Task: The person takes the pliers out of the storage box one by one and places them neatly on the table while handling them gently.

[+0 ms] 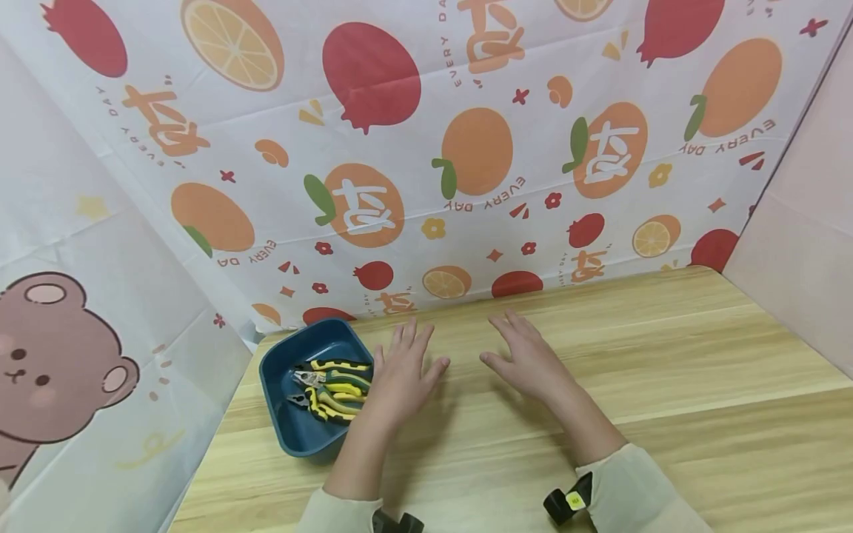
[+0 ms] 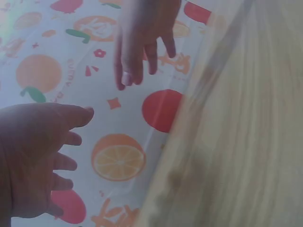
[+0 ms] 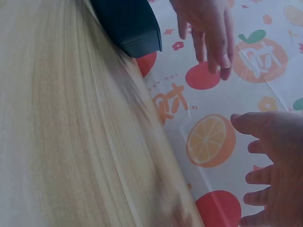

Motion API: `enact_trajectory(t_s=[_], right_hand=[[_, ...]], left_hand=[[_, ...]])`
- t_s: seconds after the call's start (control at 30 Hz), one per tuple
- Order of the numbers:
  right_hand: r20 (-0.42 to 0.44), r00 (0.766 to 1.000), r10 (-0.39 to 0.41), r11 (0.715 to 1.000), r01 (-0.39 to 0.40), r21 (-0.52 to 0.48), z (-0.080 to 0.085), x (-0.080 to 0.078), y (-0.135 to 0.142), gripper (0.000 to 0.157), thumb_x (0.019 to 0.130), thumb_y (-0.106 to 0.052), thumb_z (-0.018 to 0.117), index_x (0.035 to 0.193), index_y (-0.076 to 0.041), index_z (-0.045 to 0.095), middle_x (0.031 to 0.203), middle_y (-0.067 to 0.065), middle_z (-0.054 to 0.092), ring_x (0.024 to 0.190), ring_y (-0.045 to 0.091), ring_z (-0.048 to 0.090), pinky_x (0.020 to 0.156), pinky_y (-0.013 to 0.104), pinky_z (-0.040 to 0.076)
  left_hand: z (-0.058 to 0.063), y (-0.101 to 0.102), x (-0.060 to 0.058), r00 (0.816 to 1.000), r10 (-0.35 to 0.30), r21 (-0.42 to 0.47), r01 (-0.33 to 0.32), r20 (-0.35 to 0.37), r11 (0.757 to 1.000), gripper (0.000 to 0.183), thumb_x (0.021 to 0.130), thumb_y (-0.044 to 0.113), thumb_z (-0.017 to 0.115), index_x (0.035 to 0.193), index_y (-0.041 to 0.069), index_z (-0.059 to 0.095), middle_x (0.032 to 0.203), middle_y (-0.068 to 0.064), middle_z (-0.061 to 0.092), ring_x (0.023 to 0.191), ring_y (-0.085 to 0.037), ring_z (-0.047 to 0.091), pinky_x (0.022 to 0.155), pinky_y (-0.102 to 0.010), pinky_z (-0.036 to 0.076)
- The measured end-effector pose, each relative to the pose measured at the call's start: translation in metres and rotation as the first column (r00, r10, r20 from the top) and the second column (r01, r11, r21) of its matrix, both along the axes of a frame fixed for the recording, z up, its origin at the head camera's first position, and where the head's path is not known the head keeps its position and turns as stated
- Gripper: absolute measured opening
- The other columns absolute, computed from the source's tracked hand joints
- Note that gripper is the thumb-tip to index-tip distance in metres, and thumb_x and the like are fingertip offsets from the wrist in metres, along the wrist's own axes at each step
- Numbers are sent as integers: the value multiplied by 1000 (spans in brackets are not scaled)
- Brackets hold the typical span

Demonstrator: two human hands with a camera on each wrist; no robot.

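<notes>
In the head view my left hand (image 1: 403, 374) hovers over the wooden table with its fingers spread, just right of a dark blue tray (image 1: 283, 429). My right hand (image 1: 528, 359) is held apart from it, palm turned inward, fingers loosely extended. Neither hand holds anything. Inside the tray lie several pliers (image 1: 336, 389) with yellow, black and green handles; their right ends are partly hidden behind my left hand. Both wrist views show the two hands facing each other, the left hand (image 2: 35, 158) and the right hand (image 3: 279, 165) each near its own camera.
The wooden table (image 1: 666, 355) reaches back to a fruit-printed cloth (image 1: 426, 148) that hangs as a wall. On the left hangs another cloth with a bear print (image 1: 56, 363). A pale panel (image 1: 813, 200) borders the right side. Small black cameras (image 1: 566, 503) are strapped at the wrists.
</notes>
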State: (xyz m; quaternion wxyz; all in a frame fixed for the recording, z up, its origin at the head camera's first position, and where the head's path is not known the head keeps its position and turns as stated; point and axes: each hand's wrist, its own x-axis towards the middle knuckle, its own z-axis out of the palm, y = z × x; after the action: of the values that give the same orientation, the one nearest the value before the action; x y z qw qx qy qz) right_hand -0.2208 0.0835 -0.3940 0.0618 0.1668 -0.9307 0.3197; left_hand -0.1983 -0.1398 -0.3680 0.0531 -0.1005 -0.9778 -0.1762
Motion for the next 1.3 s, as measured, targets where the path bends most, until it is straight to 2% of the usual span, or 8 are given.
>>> enact_trajectory(t_s=[0.3, 0.53, 0.7, 0.87, 0.93, 1.07, 1.13, 1.3], right_hand=[[5, 1000, 3, 999, -3, -49, -2, 2, 4, 63, 89, -45, 59, 141, -15, 42, 151, 14, 30, 141, 34, 23, 108, 55, 25], [49, 999, 17, 997, -14, -77, -6, 3, 2, 62, 89, -46, 58, 141, -18, 42, 152, 12, 30, 141, 32, 23, 108, 54, 26], [55, 998, 12, 994, -6, -105, -4, 4, -2, 59, 88, -45, 59, 140, -19, 44, 151, 10, 32, 140, 31, 26, 107, 53, 27], [67, 998, 15, 995, -9, -100, -1, 4, -5, 59, 88, -46, 58, 139, -20, 45, 151, 7, 33, 140, 29, 27, 108, 51, 28], [68, 998, 18, 996, -12, -87, -1, 4, -5, 59, 88, -46, 58, 139, -20, 45, 151, 7, 32, 139, 28, 27, 108, 50, 28], [60, 998, 16, 998, -12, -69, 2, 4, -3, 59, 88, -47, 58, 139, -21, 45, 151, 9, 33, 139, 30, 28, 108, 50, 29], [60, 998, 16, 997, -12, -72, 4, 5, -2, 59, 88, -47, 58, 139, -21, 44, 151, 9, 32, 139, 30, 28, 108, 51, 29], [70, 997, 24, 996, -18, -90, 8, 7, 0, 59, 88, -47, 58, 140, -22, 44, 151, 8, 32, 140, 29, 27, 108, 50, 29]], left_hand=[[32, -6, 10, 993, -58, 46, 62, -102, 997, 63, 89, 64, 40, 141, 27, 40, 151, 1, 33, 140, -23, 27, 108, -64, 11], [42, -44, 19, 991, -81, 73, 89, -106, 993, 63, 90, 64, 40, 142, 28, 37, 148, 2, 38, 138, -22, 30, 109, -62, 9], [31, -96, 25, 992, 16, 33, -12, -122, 999, 63, 92, 58, 44, 141, 19, 40, 150, -11, 32, 138, -35, 26, 103, -67, 15], [12, -162, 43, 961, 199, 18, -199, -194, 980, 60, 95, 45, 47, 140, 6, 40, 147, -28, 25, 132, -50, 22, 96, -70, 17], [4, -185, 50, 934, 327, 35, -326, -143, 945, 64, 96, 44, 46, 142, 2, 33, 146, -34, 20, 132, -53, 17, 95, -70, 16], [-20, -217, 53, 845, 534, 1, -534, 11, 845, 82, 94, 51, 43, 144, -9, 18, 142, -42, 11, 130, -57, 10, 100, -68, 13], [-33, -224, 51, 836, 548, -5, -549, 32, 836, 81, 93, 48, 46, 138, -15, 23, 134, -45, 22, 125, -58, 21, 99, -65, 20], [-49, -224, 50, 857, 439, 49, -468, 271, 882, 79, 97, 41, 32, 137, -23, 7, 137, -46, 21, 127, -57, 22, 102, -62, 23]])
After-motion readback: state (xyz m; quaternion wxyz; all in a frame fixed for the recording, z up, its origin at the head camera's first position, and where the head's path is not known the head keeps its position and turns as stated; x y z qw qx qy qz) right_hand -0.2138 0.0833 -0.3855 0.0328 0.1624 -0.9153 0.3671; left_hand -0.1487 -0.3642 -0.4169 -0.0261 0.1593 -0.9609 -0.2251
